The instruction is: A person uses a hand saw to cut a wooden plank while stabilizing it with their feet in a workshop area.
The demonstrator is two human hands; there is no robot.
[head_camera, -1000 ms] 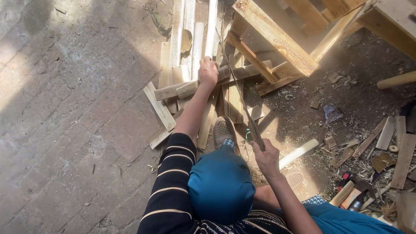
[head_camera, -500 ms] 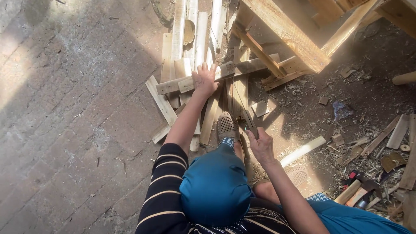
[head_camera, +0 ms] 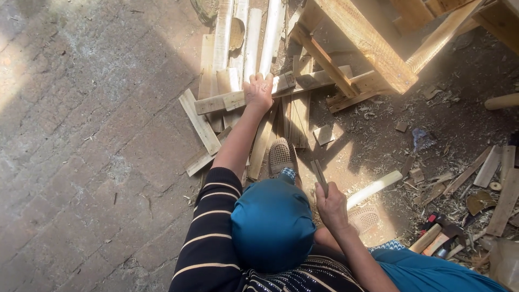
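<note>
The left hand (head_camera: 258, 92) stretches forward with its fingers (head_camera: 254, 81) curled down over a long wooden slat (head_camera: 227, 100) that lies crosswise on a heap of pale boards (head_camera: 238, 43); the slat runs out to either side of those fingers, and the boards stretch away beyond them. The right hand (head_camera: 331, 205), drawn in close to the body, has its fingers clenched round the handle of a narrow dark tool (head_camera: 319, 174), whose upper end rises just above the fist.
</note>
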